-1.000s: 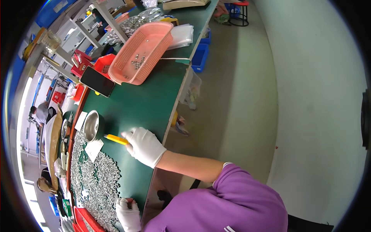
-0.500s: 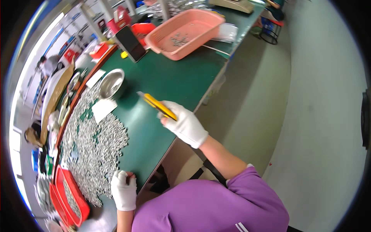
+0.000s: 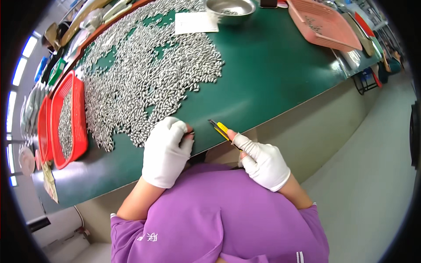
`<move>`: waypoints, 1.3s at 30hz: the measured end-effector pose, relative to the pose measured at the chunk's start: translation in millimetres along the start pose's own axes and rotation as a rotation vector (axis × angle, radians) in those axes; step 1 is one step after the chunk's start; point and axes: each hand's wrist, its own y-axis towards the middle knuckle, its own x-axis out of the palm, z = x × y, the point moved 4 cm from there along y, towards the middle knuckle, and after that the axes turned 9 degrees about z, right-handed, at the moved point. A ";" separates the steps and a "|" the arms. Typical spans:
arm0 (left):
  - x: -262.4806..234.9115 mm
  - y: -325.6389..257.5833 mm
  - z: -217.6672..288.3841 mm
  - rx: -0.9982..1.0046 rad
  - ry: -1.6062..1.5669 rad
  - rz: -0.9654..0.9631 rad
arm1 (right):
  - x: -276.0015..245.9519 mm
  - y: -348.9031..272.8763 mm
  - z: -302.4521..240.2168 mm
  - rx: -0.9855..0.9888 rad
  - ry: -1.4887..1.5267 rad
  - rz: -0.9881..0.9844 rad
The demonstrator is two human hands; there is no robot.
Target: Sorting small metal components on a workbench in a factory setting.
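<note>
Taking the long green-topped workbench as the landmark and reading from its left end, two red plastic mesh baskets are sitting at the far left edge, the nearer one partly filled with small silvery metal pieces, and a broad spread of the same small silvery metal pieces is covering the left half of the bench top; a white paper sheet is lying on the far side of that spread, with a round steel bowl just beyond it, and a pink plastic tray is resting at the right far end. At the near edge of the bench, the left hand, in a white cotton glove, is pinching one small piece between thumb and fingertips, fingers narrowed around it. Just right of it, the right hand, also gloved with bare fingertips, is gripping a yellow-handled utility knife, blade pointing toward the pinched piece. The piece is looking light, hard and smooth, likely slippery, so a firm fingertip pinch across its middle seems best, and the knife is best held by its handle
</note>
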 end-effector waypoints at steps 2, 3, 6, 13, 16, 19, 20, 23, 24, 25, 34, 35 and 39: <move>2.4 -0.7 -5.2 -0.003 -0.017 -0.005 | 8.2 3.5 -4.9 -0.027 -0.057 -0.040; 2.6 -1.3 -6.9 -0.002 -0.016 -0.001 | 11.8 4.4 -8.3 -0.062 -0.115 -0.066; 3.6 -4.0 -8.6 0.000 -0.017 0.011 | 17.4 4.0 -15.1 -0.053 -0.157 -0.102; 5.0 -7.2 -7.6 -0.009 -0.012 0.064 | 16.0 0.7 -24.2 -0.116 -0.168 -0.111; 4.9 -6.9 -7.4 -0.012 0.004 0.074 | 15.7 2.7 -26.5 -0.102 -0.185 -0.114; 4.6 -6.1 -5.9 -0.012 0.029 0.070 | 16.9 1.6 -24.6 -0.101 -0.144 -0.097; 4.9 -5.9 -6.1 -0.011 0.035 0.069 | 17.3 0.7 -23.1 -0.099 -0.140 -0.091; 7.3 -7.0 -8.7 0.003 0.051 0.045 | 17.0 1.8 -21.9 -0.101 -0.139 -0.094; 7.8 -6.9 -9.2 0.002 0.050 0.044 | 16.7 2.5 -22.2 -0.107 -0.145 -0.103; 7.3 -7.0 -9.2 0.001 0.052 0.047 | 16.0 3.3 -22.8 -0.107 -0.143 -0.104; 5.7 -5.5 -7.1 -0.002 0.025 0.036 | 10.5 14.3 -24.5 -0.039 -0.064 -0.204; 6.0 -5.4 -6.8 -0.002 0.026 0.028 | 9.7 16.0 -25.8 -0.025 -0.074 -0.229; 5.4 -5.0 -7.3 -0.003 0.039 0.026 | 6.1 24.3 -29.7 -0.099 -0.187 -0.324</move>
